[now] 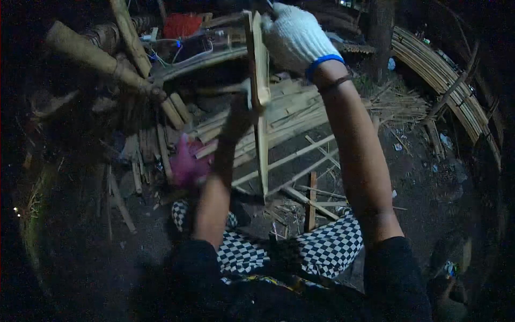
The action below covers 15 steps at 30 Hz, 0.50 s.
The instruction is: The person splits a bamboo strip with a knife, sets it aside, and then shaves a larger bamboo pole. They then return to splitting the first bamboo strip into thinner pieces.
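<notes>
A length of split bamboo (260, 70) stands nearly upright in front of me, with a node partway down and a narrow lower end. My left hand (242, 114), dark with shadow and blurred, is closed around it near the node. Beside the bamboo's upper end is my right hand (298, 40), in a white knitted glove with a blue cuff. Its fingers are curled shut; what they grip is dark and cannot be made out at the frame's top edge.
Split bamboo strips (300, 107) lie in a pile behind the work. Loose sticks (311, 201) litter the ground before my checkered trousers (332, 241). A thick pole (91, 51) leans at left, near a pink cloth-like thing (190, 161). Long bundled strips (440, 72) curve along the right.
</notes>
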{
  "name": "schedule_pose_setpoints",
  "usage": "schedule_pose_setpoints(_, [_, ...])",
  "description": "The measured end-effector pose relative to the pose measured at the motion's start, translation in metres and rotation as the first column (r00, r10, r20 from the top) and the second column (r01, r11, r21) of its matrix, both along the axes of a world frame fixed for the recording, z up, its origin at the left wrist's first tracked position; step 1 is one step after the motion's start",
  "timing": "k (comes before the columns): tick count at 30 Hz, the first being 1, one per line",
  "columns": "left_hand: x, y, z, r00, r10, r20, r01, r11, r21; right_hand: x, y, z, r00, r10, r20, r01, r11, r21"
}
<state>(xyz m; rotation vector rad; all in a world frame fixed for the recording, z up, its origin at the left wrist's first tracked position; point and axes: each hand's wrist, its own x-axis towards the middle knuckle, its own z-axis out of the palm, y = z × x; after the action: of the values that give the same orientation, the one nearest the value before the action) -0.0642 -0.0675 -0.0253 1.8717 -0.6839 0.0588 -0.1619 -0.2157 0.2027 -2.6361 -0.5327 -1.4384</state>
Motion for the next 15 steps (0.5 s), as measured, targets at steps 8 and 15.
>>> schedule_pose_setpoints(8, [-0.048,-0.053,-0.027,0.97,0.243,0.029,-0.214,0.899,-0.381,-0.006,-0.025,0.041,0.971,0.24,-0.002,-0.24,0.969,0.066])
schedule_pose_setpoints(15, [-0.018,-0.043,-0.12,0.971,-0.075,-0.228,0.015,0.968,-0.252,0.009,-0.005,-0.025,0.993,0.086,-0.082,-0.063,0.964,0.257])
